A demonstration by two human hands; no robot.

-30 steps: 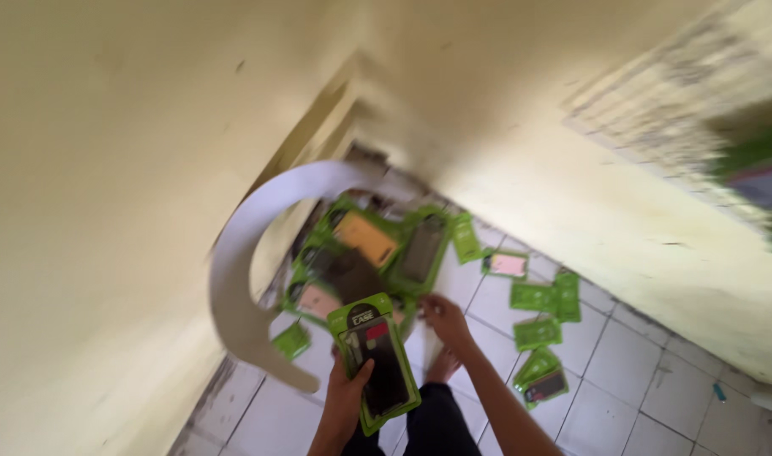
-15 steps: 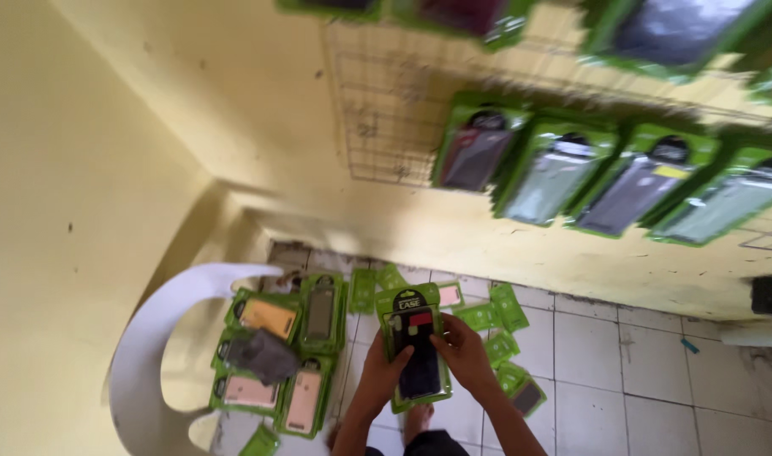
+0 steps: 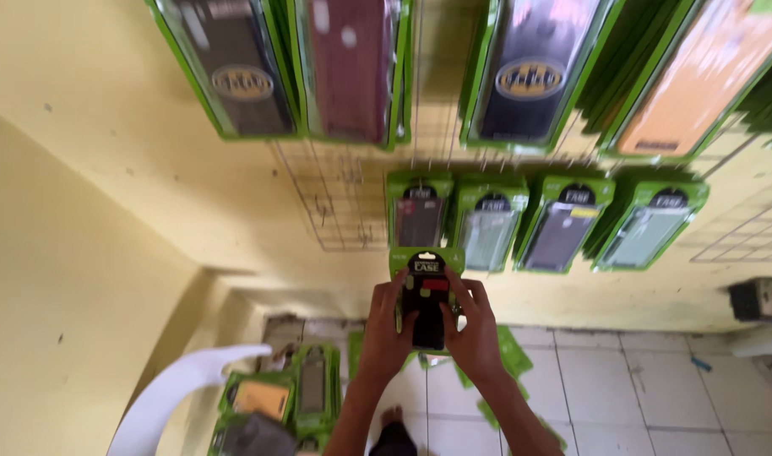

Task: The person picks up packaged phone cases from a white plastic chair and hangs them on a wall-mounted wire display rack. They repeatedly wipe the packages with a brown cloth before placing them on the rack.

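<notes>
Both my hands hold one green-edged pack with a dark phone case [image 3: 426,295], raised in front of the wall. My left hand [image 3: 388,331] grips its left side and my right hand [image 3: 475,331] grips its right side. The pack's top sits just below the lower row of hanging phone case packs [image 3: 491,226] on a wire grid rack [image 3: 344,203]. A higher row of larger-looking packs [image 3: 530,72] hangs above, close to the camera.
A white plastic chair [image 3: 179,393] at lower left carries several green packs [image 3: 293,397]. More green packs [image 3: 504,350] lie on the white tiled floor [image 3: 639,397]. A yellow wall corner [image 3: 73,279] is at left, and a dark box [image 3: 762,300] sits at right.
The view has swung up from the floor and chair to the wall rack. My hands have lifted the pack higher, up to the lower row of hanging packs.
</notes>
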